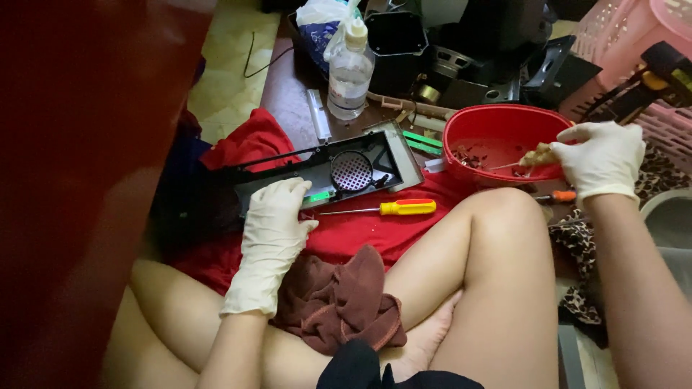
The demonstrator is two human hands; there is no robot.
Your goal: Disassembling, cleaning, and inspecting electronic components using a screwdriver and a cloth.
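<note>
My left hand (276,210), in a pale glove, rests flat on a black plastic panel (324,169) with a round mesh grille, lying on a red cloth (360,234). My right hand (602,157), also gloved, grips a small brush (535,156) whose bristles reach into a red plastic bowl (497,119). The bowl holds several small dark bits. A yellow-handled screwdriver (405,207) lies on the red cloth just in front of the panel.
A clear plastic bottle (349,75) stands behind the panel. Black device parts (461,50) sit at the back, a pink basket (634,43) at the right. A maroon rag (342,302) lies between my legs. A dark red surface (79,158) fills the left.
</note>
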